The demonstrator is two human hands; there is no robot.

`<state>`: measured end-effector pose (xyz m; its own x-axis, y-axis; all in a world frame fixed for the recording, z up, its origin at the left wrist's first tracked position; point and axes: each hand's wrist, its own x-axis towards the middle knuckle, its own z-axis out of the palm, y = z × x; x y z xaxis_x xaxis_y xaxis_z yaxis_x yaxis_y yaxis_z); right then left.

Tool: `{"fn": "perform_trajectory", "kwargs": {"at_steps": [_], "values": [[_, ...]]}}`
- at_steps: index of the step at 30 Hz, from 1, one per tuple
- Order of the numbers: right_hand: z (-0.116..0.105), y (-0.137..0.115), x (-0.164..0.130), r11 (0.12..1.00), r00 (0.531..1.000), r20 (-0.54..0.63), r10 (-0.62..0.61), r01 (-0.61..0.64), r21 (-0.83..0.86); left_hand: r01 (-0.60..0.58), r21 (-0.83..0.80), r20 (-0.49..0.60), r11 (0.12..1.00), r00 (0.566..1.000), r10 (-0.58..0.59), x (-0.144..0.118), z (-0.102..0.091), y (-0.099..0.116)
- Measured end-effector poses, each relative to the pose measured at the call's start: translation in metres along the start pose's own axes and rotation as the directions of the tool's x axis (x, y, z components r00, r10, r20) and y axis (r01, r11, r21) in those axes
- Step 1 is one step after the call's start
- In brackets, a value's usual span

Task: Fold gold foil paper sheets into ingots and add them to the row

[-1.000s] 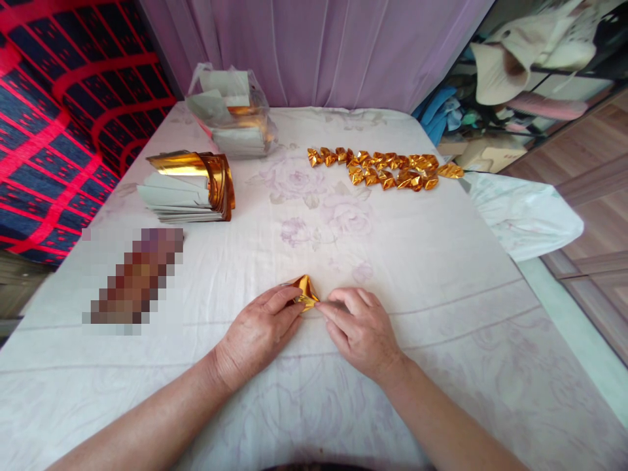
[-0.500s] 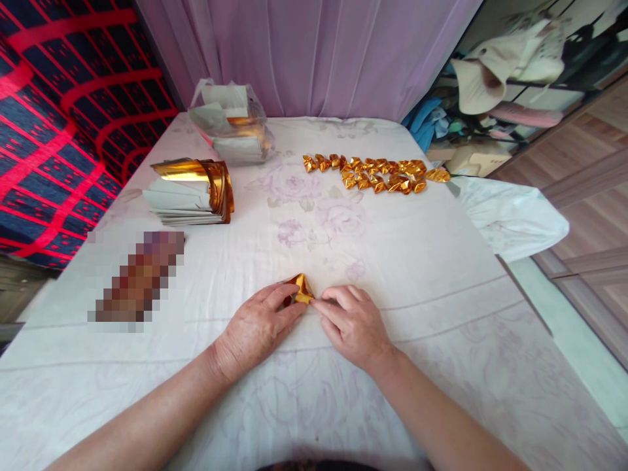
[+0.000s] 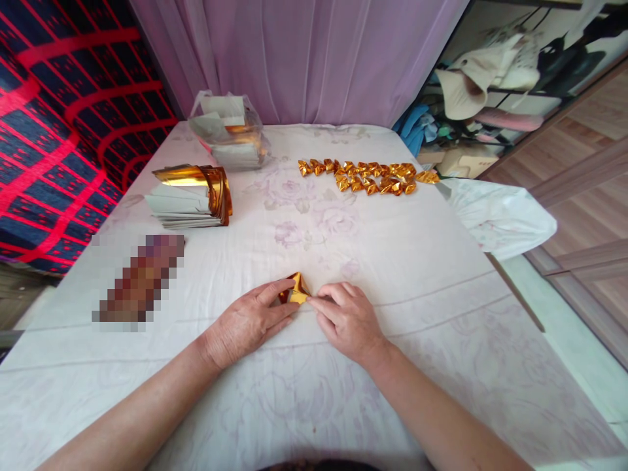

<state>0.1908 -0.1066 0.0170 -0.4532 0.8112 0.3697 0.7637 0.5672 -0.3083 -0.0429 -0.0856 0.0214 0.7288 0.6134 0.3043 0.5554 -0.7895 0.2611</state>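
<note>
A small piece of folded gold foil paper (image 3: 298, 296) lies on the cloth-covered table between my two hands. From its left side my left hand (image 3: 250, 318) grips it, thumb at the near edge and fingers over the far side, hiding part of the fold. My right hand (image 3: 349, 322) pinches its right corner between thumb and forefinger, the other fingers curled. Farther back, two rows of folded gold foil pieces (image 3: 370, 184) run toward the right edge. At the left stands a stack of gold foil paper sheets (image 3: 189, 204), bent over, with pale backs showing.
A clear plastic bag (image 3: 230, 134) of more sheets sits at the back left. Nearer lies a blurred-out rectangular object (image 3: 142, 281). A white bag (image 3: 505, 216) hangs off the table's right edge, below shelves holding a cap (image 3: 464, 88). Purple curtain (image 3: 304, 59) closes the back.
The view has shifted slightly. My left hand's fingers have eased a little to the left, baring more of the foil's front. My right hand keeps its pinch at the corner.
</note>
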Motion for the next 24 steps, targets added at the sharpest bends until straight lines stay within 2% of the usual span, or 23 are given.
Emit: {"fn": "perform_trajectory", "kwargs": {"at_steps": [6,16,24], "values": [[0.0,0.0,0.0,1.0,1.0,-0.008,0.001,-0.002,-0.008,-0.03,-0.02,-0.017,0.999,0.999,0.03,-0.002,-0.003,-0.004],[0.0,-0.001,0.0,1.0,1.0,-0.02,0.003,-0.003,-0.006,-0.146,0.142,-0.044,0.979,0.987,0.154,0.001,-0.013,0.0],[0.001,0.0,0.0,1.0,1.0,-0.028,0.002,-0.002,-0.011,-0.147,0.191,-0.042,0.97,0.987,0.158,-0.007,-0.019,0.0]]}}
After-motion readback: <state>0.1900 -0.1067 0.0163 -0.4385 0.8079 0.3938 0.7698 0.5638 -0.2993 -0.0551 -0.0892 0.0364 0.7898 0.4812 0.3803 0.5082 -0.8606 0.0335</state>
